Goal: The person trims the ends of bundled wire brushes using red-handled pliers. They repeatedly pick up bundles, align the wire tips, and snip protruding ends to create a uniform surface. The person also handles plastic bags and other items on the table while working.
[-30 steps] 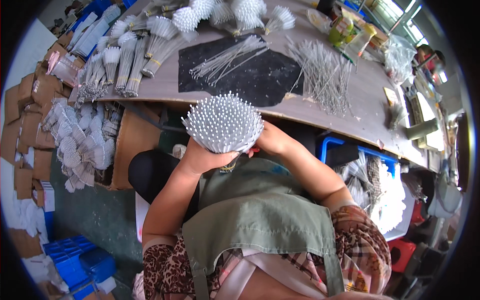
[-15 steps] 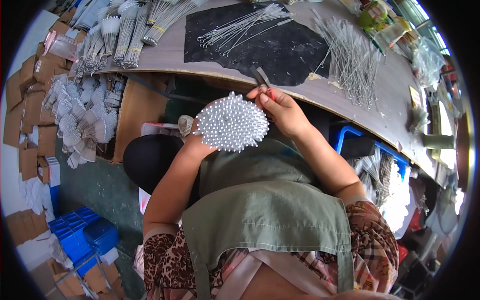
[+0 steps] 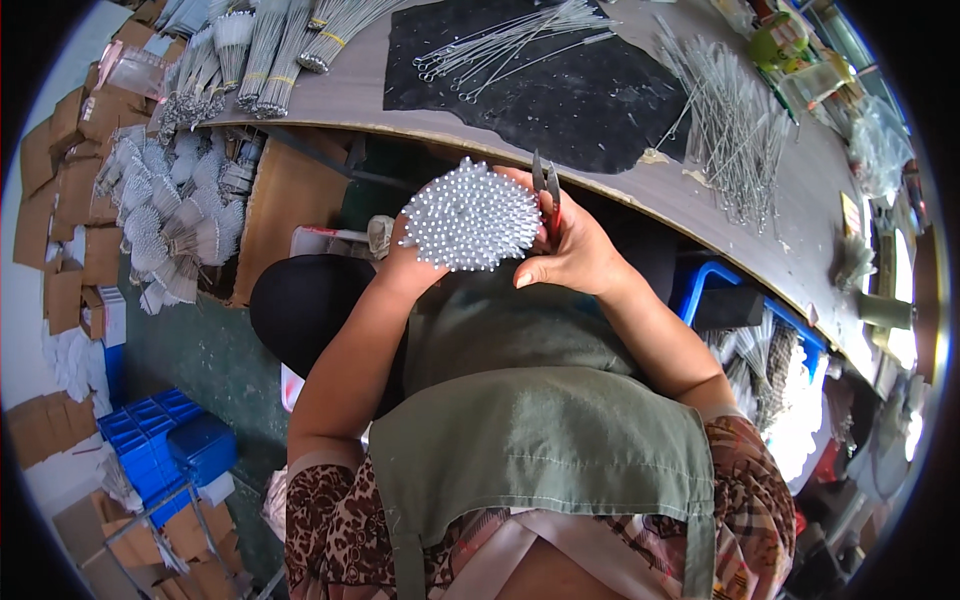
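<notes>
A thick round bundle of thin wire brushes, its pale tips facing up in a dense disc, stands over my lap. My left hand grips it from below and the left side, its fingers mostly hidden behind the tips. Against the bundle's right side is my right hand, with the thumb stretched out below. Small red-handled cutting pliers are held in its fingers, the metal jaws pointing up and slightly apart. Where the right fingertips pass behind the bundle I cannot see them.
The worktable curves across the top. Loose wire brushes lie on a black mat, and more brushes lie to its right. Tied brush bundles stand at the table's left. A blue crate is on the floor.
My right hand has shifted to the bundle's side and its thumb has spread away. The pliers have turned more upright. The bundle has risen slightly in view.
</notes>
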Motion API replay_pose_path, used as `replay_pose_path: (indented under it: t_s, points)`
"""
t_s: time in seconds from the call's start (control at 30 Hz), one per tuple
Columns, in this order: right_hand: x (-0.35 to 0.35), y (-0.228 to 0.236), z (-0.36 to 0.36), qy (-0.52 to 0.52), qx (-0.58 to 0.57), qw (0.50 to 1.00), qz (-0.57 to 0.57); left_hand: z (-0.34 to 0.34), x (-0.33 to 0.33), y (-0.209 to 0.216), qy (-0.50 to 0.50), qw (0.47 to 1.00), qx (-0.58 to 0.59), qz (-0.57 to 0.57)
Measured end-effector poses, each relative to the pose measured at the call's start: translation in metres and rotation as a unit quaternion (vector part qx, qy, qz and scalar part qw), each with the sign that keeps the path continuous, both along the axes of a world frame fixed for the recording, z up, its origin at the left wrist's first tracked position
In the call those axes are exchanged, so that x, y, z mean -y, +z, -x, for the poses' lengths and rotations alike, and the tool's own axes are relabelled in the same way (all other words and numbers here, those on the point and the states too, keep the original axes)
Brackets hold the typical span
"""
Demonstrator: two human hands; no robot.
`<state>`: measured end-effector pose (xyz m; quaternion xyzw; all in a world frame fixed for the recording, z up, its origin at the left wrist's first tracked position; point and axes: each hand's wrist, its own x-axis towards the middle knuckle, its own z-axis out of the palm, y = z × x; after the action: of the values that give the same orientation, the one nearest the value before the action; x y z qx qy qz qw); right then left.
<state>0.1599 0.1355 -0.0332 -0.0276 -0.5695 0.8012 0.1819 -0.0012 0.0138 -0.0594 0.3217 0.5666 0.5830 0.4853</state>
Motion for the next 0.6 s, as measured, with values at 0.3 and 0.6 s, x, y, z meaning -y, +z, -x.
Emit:
replay_pose_path:
  t_s: [0.3,0.6]
  points:
    - [0.004,0.003,0.003,-0.030,0.026,0.999,0.007,0.008,-0.002,-0.017,-0.014,0.991,-0.129,-0.019]
    - [-0.007,0.000,-0.006,-0.023,0.026,0.998,-0.054,0.007,-0.004,-0.012,-0.011,0.987,0.131,-0.097]
